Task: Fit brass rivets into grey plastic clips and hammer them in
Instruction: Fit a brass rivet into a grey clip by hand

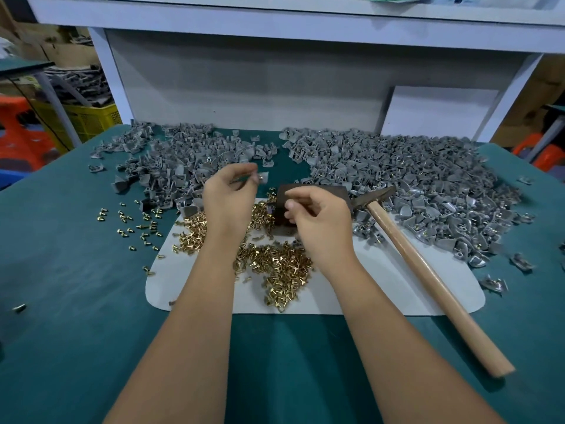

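My left hand [230, 197] is raised over the table and pinches a grey plastic clip [263, 178] with a brass rivet showing in it. My right hand [318, 218] hovers with curled fingers in front of a dark metal block [318, 192]; I cannot tell whether it holds anything. Loose brass rivets [275, 264] lie heaped on a white mat [397, 289]. A wooden-handled hammer [428, 280] rests on the mat to the right, its head [374, 195] by the block.
A pile of grey clips [171, 160] spreads at the back left and a larger pile [412, 185] with rivets in them at the back right. Stray rivets [134, 218] dot the green table cover [76, 286]. A white bench frame [275, 87] rises behind.
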